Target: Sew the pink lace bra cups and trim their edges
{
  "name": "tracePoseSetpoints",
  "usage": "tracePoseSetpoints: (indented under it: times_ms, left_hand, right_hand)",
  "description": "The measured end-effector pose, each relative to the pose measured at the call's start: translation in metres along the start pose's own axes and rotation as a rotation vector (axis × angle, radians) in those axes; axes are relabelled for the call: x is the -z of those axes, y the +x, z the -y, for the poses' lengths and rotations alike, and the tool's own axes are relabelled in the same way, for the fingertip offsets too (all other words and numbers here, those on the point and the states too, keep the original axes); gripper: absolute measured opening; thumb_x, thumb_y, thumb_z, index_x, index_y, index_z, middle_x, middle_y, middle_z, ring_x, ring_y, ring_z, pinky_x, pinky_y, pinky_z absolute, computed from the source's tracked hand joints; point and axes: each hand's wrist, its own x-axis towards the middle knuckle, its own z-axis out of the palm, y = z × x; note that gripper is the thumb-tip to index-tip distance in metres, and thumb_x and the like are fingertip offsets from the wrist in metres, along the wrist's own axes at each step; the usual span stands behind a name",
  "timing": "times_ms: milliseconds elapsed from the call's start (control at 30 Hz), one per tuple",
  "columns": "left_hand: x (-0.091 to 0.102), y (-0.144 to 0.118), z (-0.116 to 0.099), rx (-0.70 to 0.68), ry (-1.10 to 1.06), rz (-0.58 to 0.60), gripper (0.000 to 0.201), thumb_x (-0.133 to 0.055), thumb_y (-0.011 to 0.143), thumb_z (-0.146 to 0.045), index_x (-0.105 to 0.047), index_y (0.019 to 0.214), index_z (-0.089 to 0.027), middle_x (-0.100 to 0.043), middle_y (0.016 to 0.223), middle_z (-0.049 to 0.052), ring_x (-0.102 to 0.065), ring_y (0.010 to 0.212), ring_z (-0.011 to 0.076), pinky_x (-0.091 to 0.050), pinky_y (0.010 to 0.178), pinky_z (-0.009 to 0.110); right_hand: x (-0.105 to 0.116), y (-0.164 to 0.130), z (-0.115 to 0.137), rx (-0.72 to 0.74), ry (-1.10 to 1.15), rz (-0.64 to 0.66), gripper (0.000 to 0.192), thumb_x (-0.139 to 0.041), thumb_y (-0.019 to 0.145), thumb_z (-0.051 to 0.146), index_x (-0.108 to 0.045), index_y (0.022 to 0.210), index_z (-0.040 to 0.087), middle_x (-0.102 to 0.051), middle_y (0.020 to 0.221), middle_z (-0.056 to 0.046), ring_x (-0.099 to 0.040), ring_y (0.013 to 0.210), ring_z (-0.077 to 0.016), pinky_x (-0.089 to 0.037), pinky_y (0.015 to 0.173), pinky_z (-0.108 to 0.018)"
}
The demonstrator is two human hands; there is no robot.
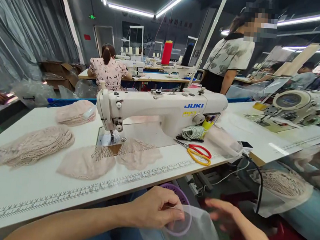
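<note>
White table (48, 185) carried a sewing machine (163, 109) w/ lace pieces (87, 162) in front. Below its edge, left hand (154, 207) pinched shut on a clear plastic bag (193, 232), forearm lying across lap. Right hand (240, 228) was open, fingers spread beside bag, blurred, partly cut off.

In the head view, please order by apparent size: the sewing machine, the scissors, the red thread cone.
1. Sewing machine, clearly the largest.
2 and 3. Scissors and red thread cone look about alike; the cone stands much farther from the camera, so I cannot rank them.
</note>
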Motion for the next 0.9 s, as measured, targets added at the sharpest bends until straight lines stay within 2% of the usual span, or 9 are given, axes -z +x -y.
tracePoseSetpoints:
  times_ms: [100,133,200,233,300,467,633,800,900]
  left_hand:
    - [-0.001,-0.016,0.003,-0.106,0.339,0.009,0.019,-0.048,0.084,-0.02,-0.059,0.07,-0.014,-0.056,0.072,0.002,-0.051,0.069,0.0126,-0.037,0.066,0.021]
    - [-0.002,-0.02,0.004,-0.096,0.374,0.001,0.019,-0.046,0.085,-0.018,-0.058,0.07,-0.014,-0.055,0.071,0.002,-0.05,0.068,0.0122,-0.036,0.065,0.021]
    - [-0.002,-0.029,0.006,-0.012,0.34,-0.077,0.021,-0.043,0.086,-0.018,-0.058,0.073,-0.014,-0.054,0.065,0.0,-0.048,0.062,0.0106,-0.035,0.061,0.02]
    - [-0.001,-0.035,0.008,0.053,0.273,-0.124,0.019,-0.043,0.087,-0.02,-0.058,0.077,-0.014,-0.052,0.063,-0.001,-0.047,0.059,0.0096,-0.035,0.058,0.019]
    - [0.001,-0.046,0.011,0.19,0.077,-0.188,0.014,-0.049,0.083,-0.023,-0.06,0.082,-0.014,-0.049,0.057,-0.003,-0.043,0.052,0.0077,-0.032,0.05,0.017]
    - [0.005,-0.065,0.018,0.376,-0.297,-0.226,0.017,-0.054,0.074,-0.023,-0.065,0.08,-0.011,-0.05,0.057,-0.002,-0.045,0.049,0.0075,-0.036,0.048,0.017]
    - [0.009,-0.071,0.022,0.352,-0.363,-0.249,0.018,-0.052,0.071,-0.018,-0.065,0.08,-0.01,-0.051,0.056,-0.002,-0.047,0.05,0.0071,-0.035,0.048,0.016]
    - [0.012,-0.078,0.024,0.301,-0.38,-0.289,0.018,-0.052,0.069,-0.014,-0.065,0.081,-0.01,-0.052,0.058,-0.002,-0.047,0.053,0.0074,-0.035,0.05,0.017]
    - [0.013,-0.08,0.026,0.28,-0.346,-0.314,0.017,-0.052,0.069,-0.013,-0.065,0.079,-0.011,-0.054,0.064,-0.001,-0.049,0.056,0.008,-0.037,0.053,0.018]
  right_hand:
    - [-0.036,0.025,0.02,0.028,-0.019,0.157,0.094,-0.077,0.054,0.052,-0.037,0.134,0.024,-0.048,0.132,-0.012,-0.044,0.12,-0.0298,-0.036,0.098,-0.041]
    - [-0.047,0.035,0.028,-0.001,0.05,0.235,0.084,-0.075,0.06,0.048,-0.039,0.133,0.024,-0.056,0.123,-0.009,-0.052,0.112,-0.0257,-0.04,0.094,-0.036]
    - [-0.064,0.051,0.042,-0.022,0.124,0.319,0.035,-0.06,0.077,0.045,-0.061,0.104,0.022,-0.067,0.089,-0.002,-0.061,0.081,-0.0178,-0.047,0.072,-0.026]
    - [-0.069,0.057,0.047,-0.028,0.145,0.333,0.025,-0.053,0.082,0.043,-0.064,0.088,0.021,-0.066,0.074,0.001,-0.059,0.067,-0.0146,-0.045,0.062,-0.022]
    - [-0.072,0.062,0.052,-0.027,0.158,0.323,0.034,-0.043,0.087,0.043,-0.059,0.067,0.02,-0.058,0.054,0.003,-0.052,0.051,-0.0118,-0.038,0.05,-0.021]
    - [-0.065,0.059,0.057,-0.204,0.285,0.269,0.039,-0.039,0.087,0.05,-0.046,0.061,0.023,-0.047,0.036,0.008,-0.047,0.037,-0.0108,-0.039,0.049,-0.021]
    - [-0.066,0.058,0.067,-0.355,0.355,0.229,0.04,-0.044,0.082,0.058,-0.05,0.065,0.023,-0.048,0.041,0.008,-0.038,0.029,-0.0079,-0.029,0.039,-0.021]
    - [-0.07,0.063,0.074,-0.397,0.393,0.196,0.045,-0.047,0.08,0.058,-0.042,0.055,0.021,-0.043,0.041,0.009,-0.029,0.027,-0.0041,-0.022,0.037,-0.02]
    - [-0.066,0.062,0.072,-0.353,0.364,0.18,0.046,-0.045,0.083,0.056,-0.042,0.053,0.021,-0.04,0.04,0.008,-0.03,0.029,-0.0046,-0.026,0.038,-0.02]
